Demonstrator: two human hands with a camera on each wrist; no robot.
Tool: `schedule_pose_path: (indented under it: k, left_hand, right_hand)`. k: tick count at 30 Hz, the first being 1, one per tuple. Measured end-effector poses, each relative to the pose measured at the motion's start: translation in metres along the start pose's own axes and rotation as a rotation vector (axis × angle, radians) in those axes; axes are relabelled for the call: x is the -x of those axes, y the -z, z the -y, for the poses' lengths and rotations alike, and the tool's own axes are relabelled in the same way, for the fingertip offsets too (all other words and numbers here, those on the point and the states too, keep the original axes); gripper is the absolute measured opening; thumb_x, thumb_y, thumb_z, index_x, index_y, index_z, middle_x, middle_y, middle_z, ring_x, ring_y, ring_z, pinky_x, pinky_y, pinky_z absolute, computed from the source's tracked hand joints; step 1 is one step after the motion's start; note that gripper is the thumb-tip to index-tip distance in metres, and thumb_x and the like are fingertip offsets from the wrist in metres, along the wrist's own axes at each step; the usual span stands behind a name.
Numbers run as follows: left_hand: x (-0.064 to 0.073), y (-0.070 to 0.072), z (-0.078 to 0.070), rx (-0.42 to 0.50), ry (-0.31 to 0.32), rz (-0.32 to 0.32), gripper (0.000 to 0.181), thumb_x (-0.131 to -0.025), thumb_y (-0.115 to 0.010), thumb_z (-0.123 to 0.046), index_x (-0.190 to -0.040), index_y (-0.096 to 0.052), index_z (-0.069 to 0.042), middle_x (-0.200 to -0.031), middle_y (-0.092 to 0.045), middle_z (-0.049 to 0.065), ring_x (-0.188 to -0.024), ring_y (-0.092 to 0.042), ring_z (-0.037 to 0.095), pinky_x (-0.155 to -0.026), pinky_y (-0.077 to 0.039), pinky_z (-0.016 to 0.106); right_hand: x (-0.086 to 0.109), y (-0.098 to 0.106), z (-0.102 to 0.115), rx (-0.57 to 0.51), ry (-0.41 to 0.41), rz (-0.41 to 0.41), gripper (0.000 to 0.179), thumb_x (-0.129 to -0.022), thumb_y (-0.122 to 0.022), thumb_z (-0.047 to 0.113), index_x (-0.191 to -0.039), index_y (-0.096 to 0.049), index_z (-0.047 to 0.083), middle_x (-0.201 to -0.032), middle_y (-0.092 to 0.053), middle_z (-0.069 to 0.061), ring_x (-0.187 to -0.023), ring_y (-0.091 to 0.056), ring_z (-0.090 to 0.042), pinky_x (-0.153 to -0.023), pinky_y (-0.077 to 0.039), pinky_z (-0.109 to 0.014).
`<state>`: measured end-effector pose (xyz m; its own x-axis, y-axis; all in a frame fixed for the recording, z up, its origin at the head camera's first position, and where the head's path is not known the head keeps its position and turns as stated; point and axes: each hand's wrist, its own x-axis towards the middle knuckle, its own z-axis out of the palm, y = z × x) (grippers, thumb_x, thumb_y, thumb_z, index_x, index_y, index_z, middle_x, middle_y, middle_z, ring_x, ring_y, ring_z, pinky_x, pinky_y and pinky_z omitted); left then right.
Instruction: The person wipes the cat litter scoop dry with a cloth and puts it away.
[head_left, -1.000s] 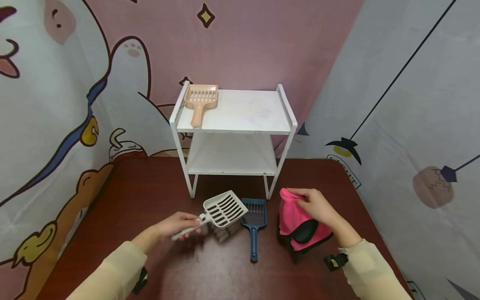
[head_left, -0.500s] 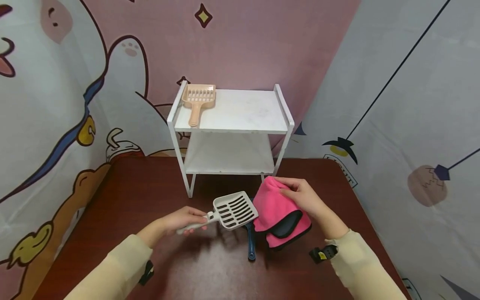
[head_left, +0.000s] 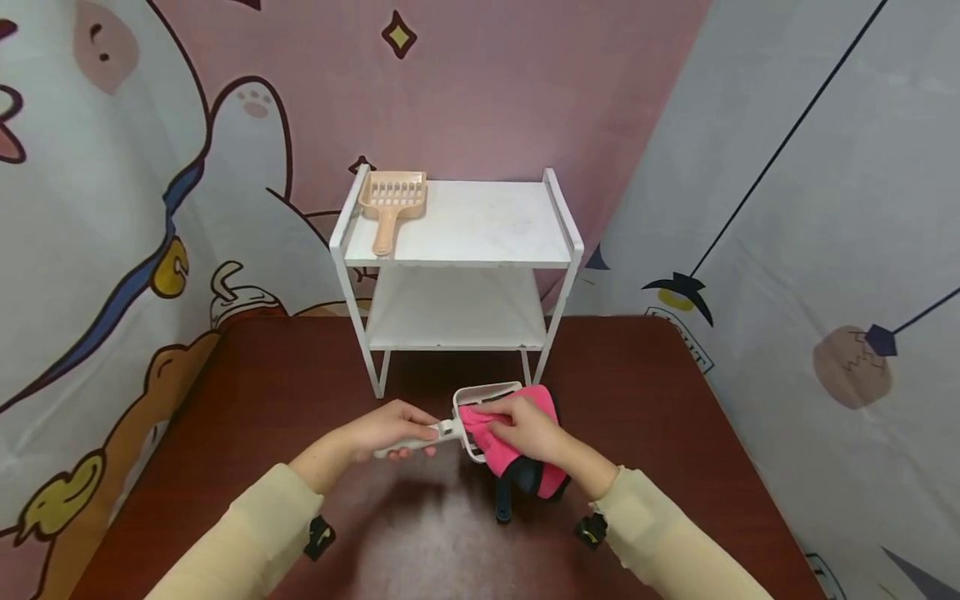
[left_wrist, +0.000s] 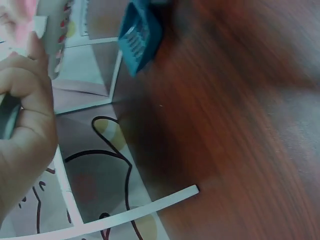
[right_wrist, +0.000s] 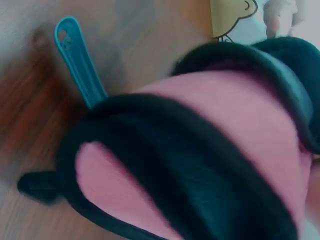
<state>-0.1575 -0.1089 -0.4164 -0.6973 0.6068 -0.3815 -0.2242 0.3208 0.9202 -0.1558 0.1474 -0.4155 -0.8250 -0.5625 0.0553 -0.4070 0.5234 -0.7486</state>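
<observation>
My left hand [head_left: 390, 429] grips the handle of a white slotted litter scoop [head_left: 486, 391] and holds it above the table. Fingers of my right hand [head_left: 531, 431] pinch a pink cloth with dark trim [head_left: 542, 402], which lies against the scoop's slotted head and covers much of it. In the right wrist view the cloth [right_wrist: 220, 105] fills most of the picture, hanging in folds. Below it on the table lies a blue litter scoop [head_left: 503, 502]; its head is hidden in the head view but the left wrist view shows the blue scoop's head [left_wrist: 140, 42].
Behind the hands stands a white two-tier shelf [head_left: 457, 262] on the dark wooden table [head_left: 255, 383]. A beige litter scoop [head_left: 392, 204] lies at the left of its top tier. Patterned hangings [head_left: 540, 92] close off the back and sides.
The right hand has carried the pink cloth leftward from the table's right side onto the white scoop's head. The left hand and its scoop have shifted slightly right.
</observation>
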Motion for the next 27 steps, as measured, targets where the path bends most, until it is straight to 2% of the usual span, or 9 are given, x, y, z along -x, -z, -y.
schedule_pose_path:
  k: [2, 3, 5, 8, 11, 14, 19, 25, 27]
  left_hand:
    - [0.001, -0.001, -0.003, -0.003, 0.003, 0.000, 0.035, -0.091, -0.057, -0.014, -0.119, -0.058, 0.007, -0.069, -0.064, -0.004, -0.044, -0.038, 0.000, -0.041, -0.030, 0.014]
    - [0.002, -0.001, -0.003, -0.003, 0.005, -0.001, 0.036, -0.091, -0.057, -0.014, -0.120, -0.058, 0.008, -0.069, -0.064, -0.004, -0.044, -0.038, 0.000, -0.041, -0.030, 0.014]
    - [0.003, -0.001, -0.003, 0.002, 0.011, -0.001, 0.037, -0.092, -0.056, -0.014, -0.121, -0.057, 0.009, -0.069, -0.064, -0.004, -0.044, -0.038, 0.000, -0.041, -0.030, 0.014]
    - [0.004, 0.000, -0.002, 0.008, 0.013, 0.008, 0.038, -0.092, -0.056, -0.013, -0.122, -0.056, 0.009, -0.070, -0.065, -0.002, -0.044, -0.038, 0.000, -0.041, -0.030, 0.014]
    - [0.003, 0.002, -0.003, 0.007, 0.007, 0.025, 0.037, -0.091, -0.057, -0.014, -0.121, -0.056, 0.009, -0.071, -0.065, -0.002, -0.044, -0.038, 0.001, -0.041, -0.030, 0.014]
    - [0.004, 0.004, -0.005, 0.007, -0.004, 0.040, 0.037, -0.091, -0.057, -0.013, -0.121, -0.056, 0.009, -0.070, -0.064, -0.002, -0.044, -0.037, 0.001, -0.041, -0.030, 0.014]
    - [0.007, 0.006, -0.007, 0.000, -0.001, 0.052, 0.037, -0.091, -0.056, -0.013, -0.122, -0.056, 0.009, -0.071, -0.064, -0.003, -0.044, -0.038, 0.000, -0.041, -0.029, 0.014]
    - [0.010, 0.013, -0.008, -0.030, 0.011, 0.024, 0.038, -0.091, -0.055, -0.012, -0.122, -0.055, 0.009, -0.072, -0.065, -0.003, -0.045, -0.038, 0.001, -0.042, -0.030, 0.014]
    - [0.011, 0.016, -0.008, -0.033, 0.016, 0.017, 0.040, -0.092, -0.055, -0.013, -0.124, -0.053, 0.010, -0.073, -0.065, -0.003, -0.046, -0.038, 0.000, -0.042, -0.031, 0.014]
  right_hand:
    - [0.001, -0.002, 0.002, 0.033, 0.020, 0.073, 0.032, -0.087, -0.055, 0.000, -0.117, -0.065, 0.002, -0.065, -0.059, -0.003, -0.047, -0.028, 0.000, -0.049, -0.031, -0.015]
    - [0.001, -0.002, 0.003, 0.064, 0.037, 0.103, 0.031, -0.086, -0.055, -0.001, -0.116, -0.065, 0.001, -0.065, -0.059, -0.003, -0.049, -0.031, 0.001, -0.051, -0.033, -0.015]
    - [0.003, 0.000, 0.006, 0.133, 0.079, 0.158, 0.029, -0.085, -0.056, -0.002, -0.112, -0.068, 0.002, -0.081, -0.068, -0.006, -0.057, -0.040, 0.001, -0.056, -0.036, -0.014]
    - [0.006, 0.005, 0.010, 0.220, 0.139, 0.246, 0.030, -0.084, -0.055, -0.005, -0.108, -0.070, 0.004, -0.102, -0.071, -0.007, -0.071, -0.049, 0.000, -0.064, -0.041, -0.013]
    - [0.012, 0.012, 0.013, 0.252, 0.144, 0.310, 0.031, -0.084, -0.053, -0.006, -0.106, -0.072, 0.006, -0.101, -0.072, -0.005, -0.078, -0.054, -0.001, -0.067, -0.043, -0.013]
    - [0.017, 0.019, 0.012, 0.278, 0.127, 0.317, 0.031, -0.084, -0.054, -0.006, -0.104, -0.072, 0.007, -0.098, -0.072, -0.003, -0.082, -0.058, -0.002, -0.069, -0.046, -0.014]
    - [0.026, 0.031, 0.006, 0.296, 0.075, 0.298, 0.028, -0.085, -0.054, -0.004, -0.102, -0.073, 0.008, -0.097, -0.072, -0.002, -0.080, -0.055, -0.002, -0.069, -0.046, -0.014]
    - [0.030, 0.047, 0.002, 0.337, 0.050, 0.239, 0.025, -0.084, -0.058, -0.004, -0.100, -0.073, 0.007, -0.094, -0.071, -0.003, -0.074, -0.051, -0.004, -0.064, -0.044, -0.016]
    - [0.029, 0.055, 0.002, 0.368, 0.016, 0.214, 0.027, -0.083, -0.057, -0.006, -0.101, -0.073, 0.007, -0.089, -0.069, -0.004, -0.071, -0.048, -0.007, -0.062, -0.042, -0.017]
